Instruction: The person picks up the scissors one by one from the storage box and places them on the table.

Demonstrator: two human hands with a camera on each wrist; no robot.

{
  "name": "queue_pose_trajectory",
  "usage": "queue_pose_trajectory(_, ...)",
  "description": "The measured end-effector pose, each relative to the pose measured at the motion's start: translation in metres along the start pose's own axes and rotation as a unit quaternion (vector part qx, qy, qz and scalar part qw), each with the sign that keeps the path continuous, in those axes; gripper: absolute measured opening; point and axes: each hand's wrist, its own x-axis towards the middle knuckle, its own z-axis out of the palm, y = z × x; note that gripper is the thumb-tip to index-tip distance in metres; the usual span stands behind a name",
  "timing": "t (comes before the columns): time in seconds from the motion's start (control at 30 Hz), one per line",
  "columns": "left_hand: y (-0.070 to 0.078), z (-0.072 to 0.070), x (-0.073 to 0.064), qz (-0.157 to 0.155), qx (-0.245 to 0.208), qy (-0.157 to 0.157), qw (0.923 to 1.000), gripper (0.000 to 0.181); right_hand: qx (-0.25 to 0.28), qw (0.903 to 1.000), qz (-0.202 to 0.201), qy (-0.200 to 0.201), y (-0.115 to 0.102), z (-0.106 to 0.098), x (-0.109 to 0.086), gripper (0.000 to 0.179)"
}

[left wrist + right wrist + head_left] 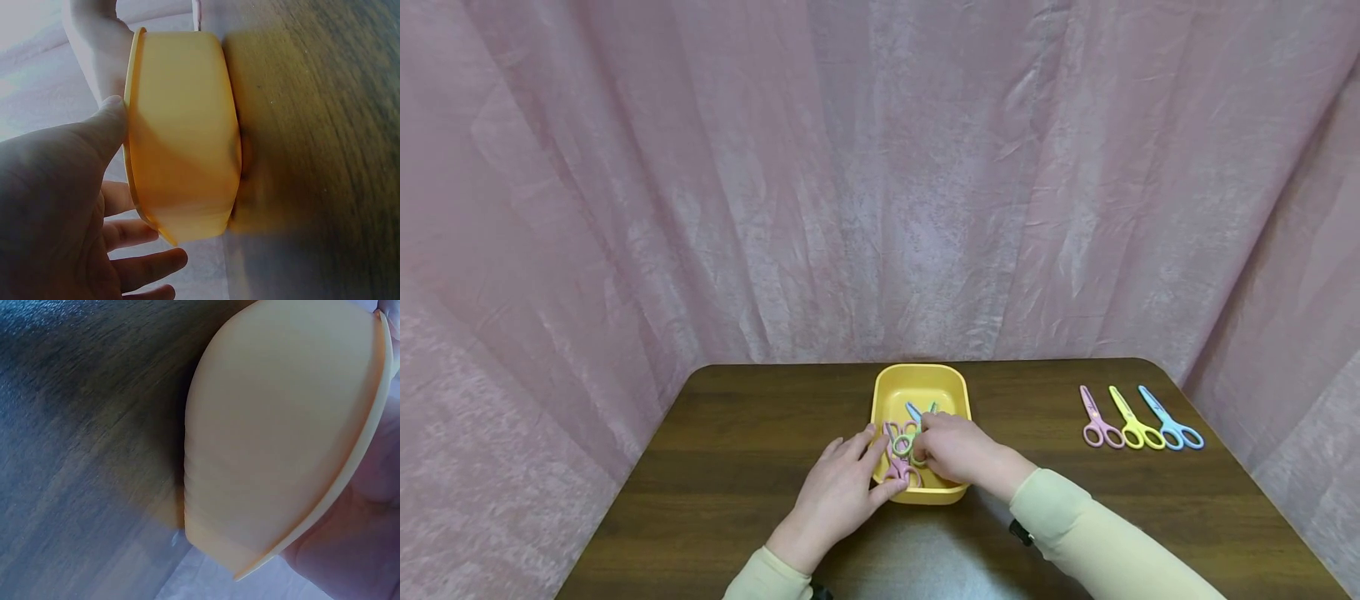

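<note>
A yellow plastic bin point(927, 496) stands on the table with several scissors inside. Pink scissors point(902, 473) lie at its near left, and the blades of blue scissors point(913, 411) show farther back. My right hand point(958, 450) reaches over the right rim, its bent fingers on green scissors point(901, 446); the fingertips are partly hidden. Against the left and near rim rests my left hand point(838, 492), fingers loosely extended. In the left wrist view, the thumb point(112, 109) touches the bin's rim.
On the right of the brown wooden table point(760, 417), pink scissors point(1096, 418), yellow scissors point(1131, 421) and blue scissors point(1167, 419) lie side by side, blades pointing away. A pink curtain point(910, 183) hangs behind the table.
</note>
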Motion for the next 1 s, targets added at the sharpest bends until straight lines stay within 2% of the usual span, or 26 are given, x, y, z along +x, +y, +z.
queue_pose_trajectory(0.37,-0.001,0.000,-0.001,-0.001,-0.002,-0.004,1.0000,0.074,-0.013,0.9991,0.038,-0.012,-0.003,0.003,0.001,0.020)
queue_pose_trajectory(0.47,0.000,0.000,0.000,-0.003,-0.003,-0.005,1.0000,0.074,-0.023,0.9983,0.053,0.004,-0.008,0.004,0.002,0.015)
queue_pose_trajectory(0.6,0.000,-0.001,-0.001,-0.002,-0.003,-0.005,1.0000,0.074,-0.030,0.9963,0.068,0.044,-0.017,0.005,0.005,0.009)
queue_pose_trajectory(0.7,0.000,-0.001,-0.001,0.001,-0.001,-0.002,1.0000,0.074,-0.038,0.9949,0.078,0.052,-0.024,0.007,0.008,0.020)
queue_pose_trajectory(0.87,-0.001,0.000,-0.001,0.011,0.000,0.003,0.9999,0.072,-0.047,0.9935,0.098,0.033,-0.031,0.009,0.010,0.036)
queue_pose_trajectory(1.0,-0.001,0.000,-0.001,0.012,0.001,0.005,0.9999,0.071,-0.046,0.9925,0.109,0.029,-0.032,0.011,0.012,0.039)
